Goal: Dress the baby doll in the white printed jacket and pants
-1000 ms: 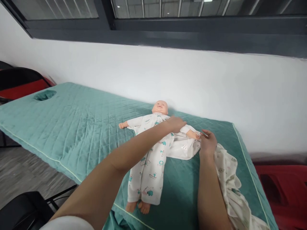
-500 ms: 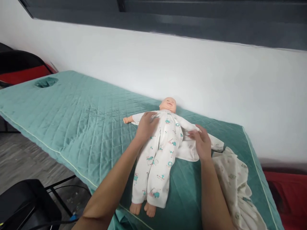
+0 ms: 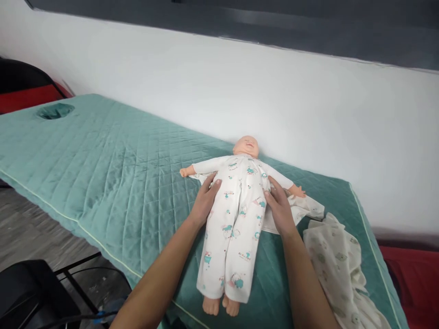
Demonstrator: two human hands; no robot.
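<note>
Change: left hand [image 3: 205, 199] has left the baby doll [image 3: 236, 214]'s chest; right hand [image 3: 279, 208] has left its sleeve.
Left fingers: spread loosely, flat on torso's left flank.
Right fingers: likewise, right flank, nothing gripped.
Doll: face-up, massage bed [image 3: 103, 155], far right.

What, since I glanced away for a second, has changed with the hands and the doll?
The left hand came back across the doll from its far shoulder to one side of the torso; the right hand left the sleeve end for the other side. The doll still lies face up on the green cover, patterned cloth beside it.
</note>
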